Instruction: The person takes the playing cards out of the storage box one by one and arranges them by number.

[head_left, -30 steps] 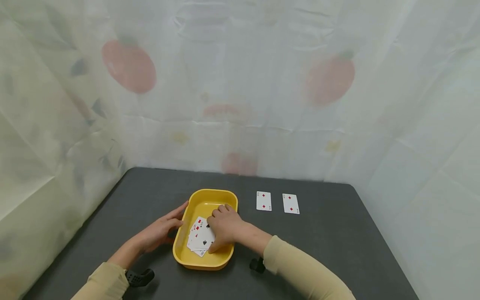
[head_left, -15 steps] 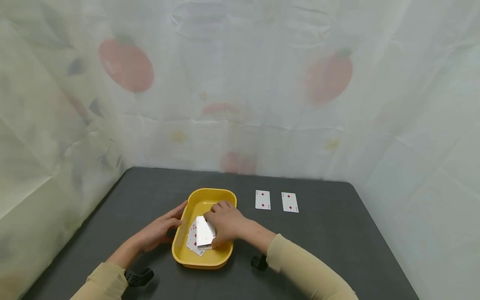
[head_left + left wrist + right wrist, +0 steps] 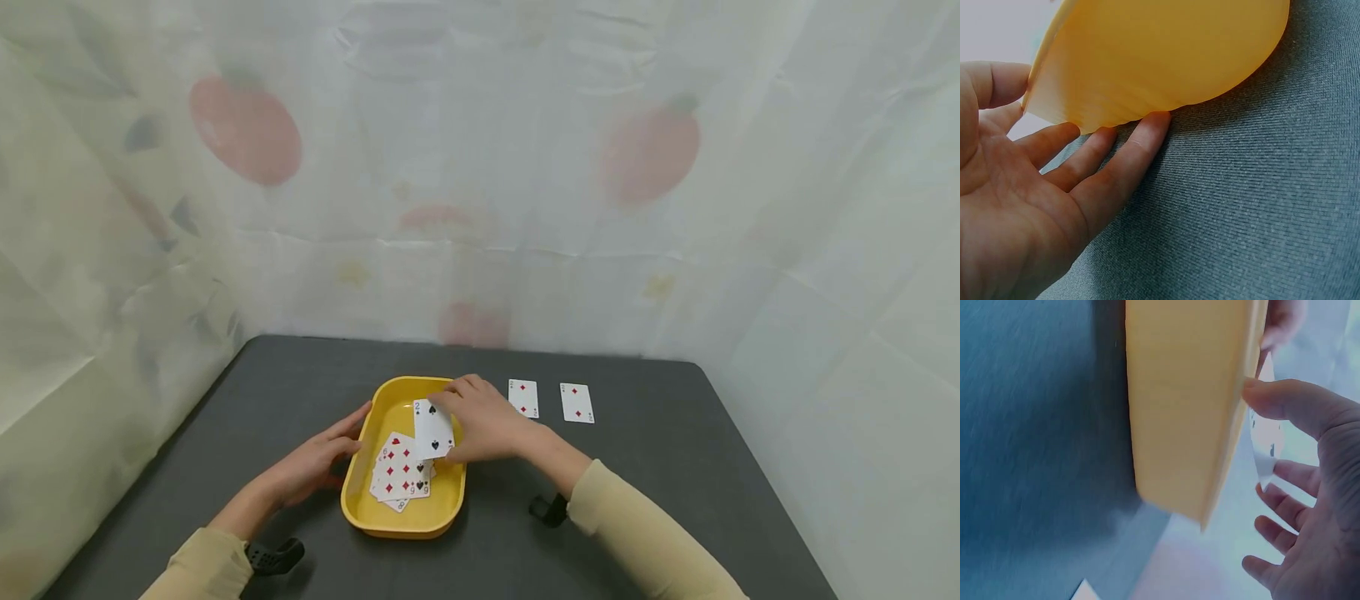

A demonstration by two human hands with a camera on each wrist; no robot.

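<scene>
A yellow tray [image 3: 375, 503] sits on the dark table and holds a loose pile of playing cards [image 3: 401, 479], a red diamond card on top. My right hand [image 3: 480, 421] pinches a two of spades [image 3: 432, 430] face up, lifted above the tray's far right part. In the right wrist view the card [image 3: 1264, 453] shows edge-on between thumb and fingers beside the tray wall [image 3: 1185, 412]. My left hand [image 3: 318, 461] rests with straight fingers against the tray's left side; the left wrist view shows its fingertips [image 3: 1147, 128] under the tray's curved wall [image 3: 1166, 50].
Two diamond cards [image 3: 523, 397] [image 3: 577, 402] lie face up side by side on the table, right of the tray. A pale curtain with red fruit prints closes off the back and sides. Bare dark table [image 3: 675, 483] lies to the right and front.
My right hand has lifted one card out of the pile, turned it face up and carried it up toward the tray's far right. The left hand has stayed put.
</scene>
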